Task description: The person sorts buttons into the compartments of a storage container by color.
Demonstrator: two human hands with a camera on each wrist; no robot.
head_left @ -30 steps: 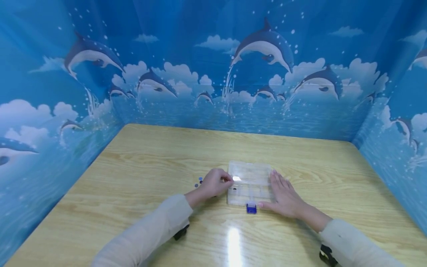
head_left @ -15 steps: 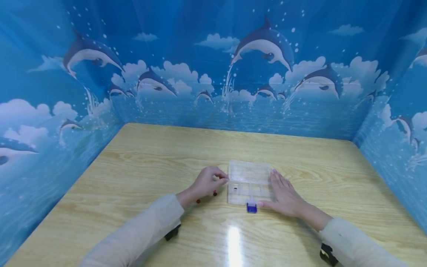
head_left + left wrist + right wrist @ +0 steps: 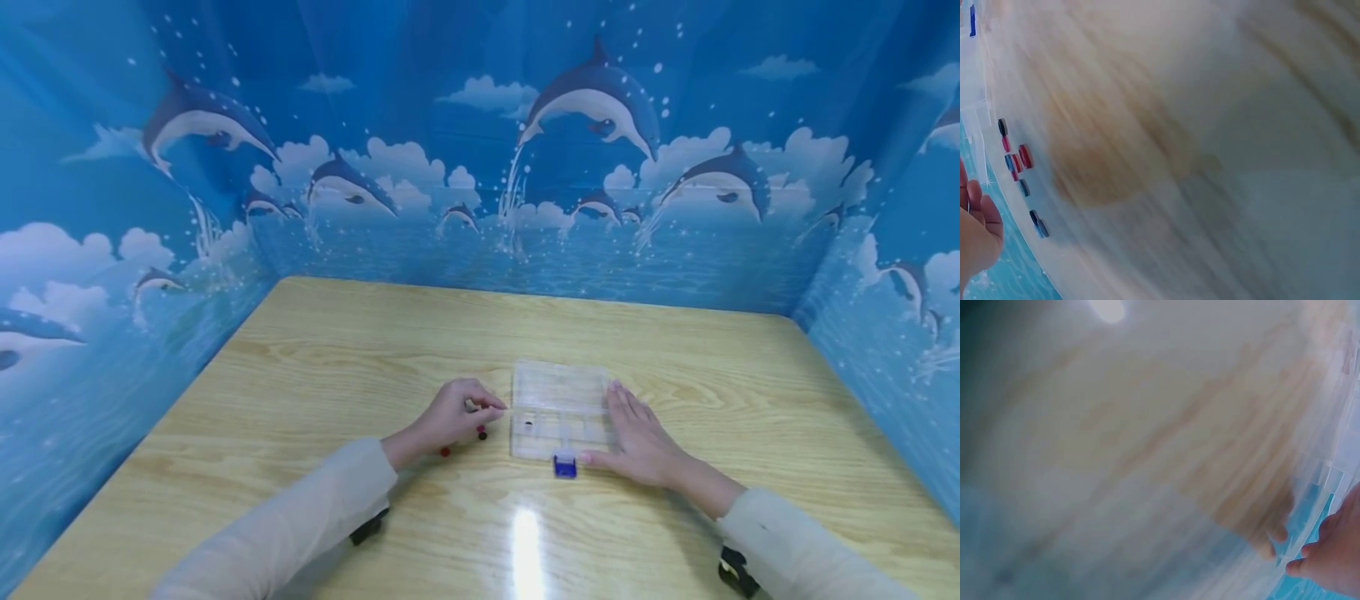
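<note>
A clear plastic compartment box (image 3: pixel 562 386) lies on the table, with a blue latch (image 3: pixel 566 467) at its front edge. One small dark piece (image 3: pixel 528 424) sits in its front left compartment. My left hand (image 3: pixel 450 415) is just left of the box, thumb and fingertips close together. Whether a small piece is between them is too small to tell. My right hand (image 3: pixel 648 450) rests flat along the box's right side, thumb near the latch. Small red, black and blue discs (image 3: pixel 1025 156) lie below the left hand; in the head view it partly hides them.
A wooden table (image 3: pixel 360 333) carries everything, with a glare streak (image 3: pixel 527 550) in front of the box. A blue curtain (image 3: pixel 420 108) with dolphins surrounds the table at the back and sides. A red disc (image 3: pixel 446 452) lies beside the left wrist.
My left hand has drawn back leftward from over the box to beside its left edge, uncovering dark and red discs beneath it. The right hand and box have stayed in place.
</note>
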